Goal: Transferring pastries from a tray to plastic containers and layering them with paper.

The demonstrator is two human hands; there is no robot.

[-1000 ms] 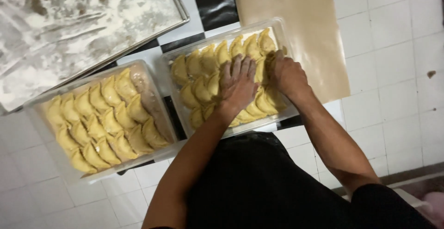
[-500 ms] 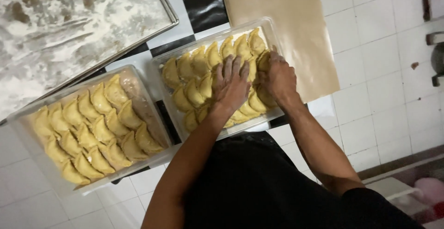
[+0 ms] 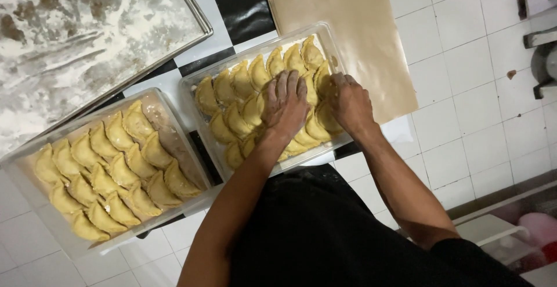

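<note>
Hands work inside the right-hand clear plastic container [image 3: 332, 42], which sits on the tiled floor [image 3: 464, 90] partly over a sheet of brown paper [image 3: 360, 26]. The left hand [image 3: 285, 106] lies flat, fingers spread apart, pressing on the raw pastries [image 3: 243, 90] packed in overlapping rows. The right hand [image 3: 349, 104] is at the container's right edge, fingers curled down among the pastries; whether it is pinching one cannot be told.

Risks, as judged from this view:
- Pressure from the flat left palm could flatten the soft dough or split a crimped seam, letting filling out.
- Rows are tight; pushing one pastry sideways may crush its neighbour or make pieces stick together.
- The container's thin wall may flex under downward load, and the near end could tip where it overhangs the paper edge.
- A second filled container [image 3: 168, 130] stands just beside it on the left, with a floured metal tray [image 3: 191, 8] beyond; a sliding elbow or forearm could knock either.
- Floor-level work exposes open food to dirt.
</note>
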